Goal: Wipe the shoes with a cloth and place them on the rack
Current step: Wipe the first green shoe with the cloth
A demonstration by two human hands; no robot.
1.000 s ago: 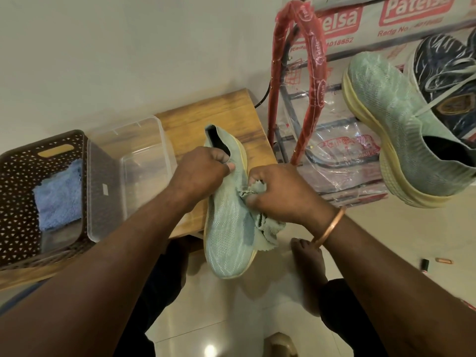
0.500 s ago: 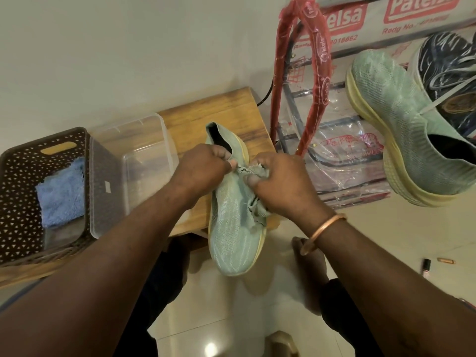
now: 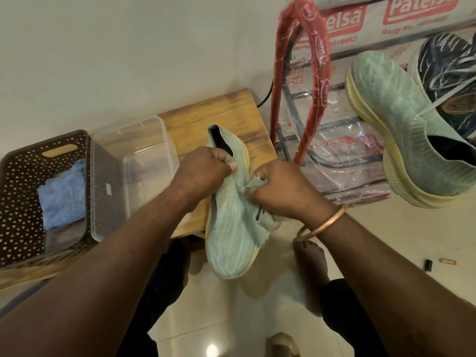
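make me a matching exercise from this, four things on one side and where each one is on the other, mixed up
Things
1. blue fluffy cloth
2. copper-coloured metal bangle
3. dark navy laced shoe
4. small pale green rag

Places
A. gripped by the right hand against the pale green knit shoe
B. on the red-framed rack
C. inside the brown perforated plastic basket
D. round the right wrist

Pairs: 1-C, 2-D, 3-B, 4-A
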